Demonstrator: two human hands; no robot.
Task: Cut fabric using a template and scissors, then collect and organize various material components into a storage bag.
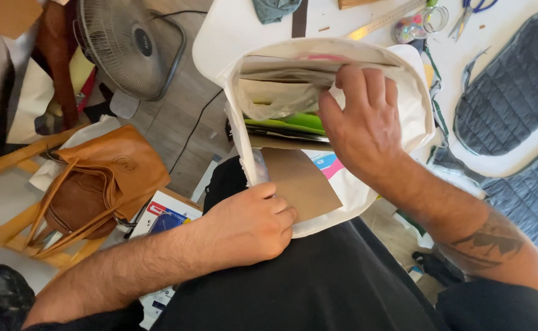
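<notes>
Left hand [250,224] grips white bag [416,104]; right hand [361,122] reaches inside.

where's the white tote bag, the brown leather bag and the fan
white tote bag [417,101]: head view, on its right side wall near the rim
brown leather bag [128,162]: head view, on its top flap
fan [125,46]: head view, on the wire grille

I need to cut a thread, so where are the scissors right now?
In the head view, the scissors lie at the top right on the white table, right of a small clear jar and above the quilted dark fabric pieces.
</notes>
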